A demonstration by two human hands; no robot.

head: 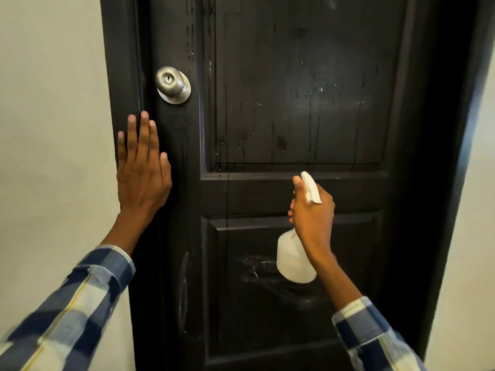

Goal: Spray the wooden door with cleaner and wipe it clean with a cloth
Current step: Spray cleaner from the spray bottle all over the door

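Observation:
A dark panelled wooden door (pixel 294 108) fills the view, its upper panel wet with droplets and runs of cleaner. My right hand (pixel 312 210) grips a white spray bottle (pixel 294 261) by the neck, nozzle pointing at the door's middle rail. My left hand (pixel 143 167) presses flat with straight fingers on the door's left edge, just below the knob. No cloth is in view.
A round metal door knob (pixel 172 84) with a keyhole sits at the upper left of the door. The dark door frame (pixel 452 183) runs down the right side. Pale walls (pixel 53 129) flank the door on both sides.

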